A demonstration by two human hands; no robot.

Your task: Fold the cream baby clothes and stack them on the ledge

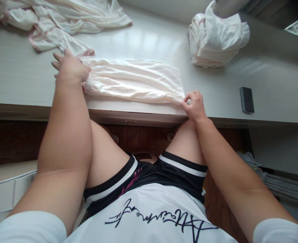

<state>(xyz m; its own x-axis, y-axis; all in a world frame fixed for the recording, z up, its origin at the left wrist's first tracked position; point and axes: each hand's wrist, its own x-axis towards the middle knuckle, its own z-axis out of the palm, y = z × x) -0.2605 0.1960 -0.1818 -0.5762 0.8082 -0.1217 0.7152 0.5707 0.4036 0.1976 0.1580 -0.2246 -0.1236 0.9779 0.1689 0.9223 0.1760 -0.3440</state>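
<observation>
A cream, finely ribbed garment (136, 81) lies in a long narrow strip along the front of the white desk, with lengthwise wrinkles. Its kind cannot be made out. My right hand (195, 105) pinches the near right corner of the garment between thumb and fingers. At the opposite end, my left hand (71, 67) rests with fingers spread out to the left, its thumb side against the garment's pink-edged end. Part of that end is hidden behind the left hand and wrist.
More cream clothing with pink trim (70, 20) is heaped at the back left of the desk (149, 40). A folded stack of cream clothes (216, 40) stands at the back right. Near the right front edge lies a dark phone-like slab (246, 100). My knees are against the desk's front.
</observation>
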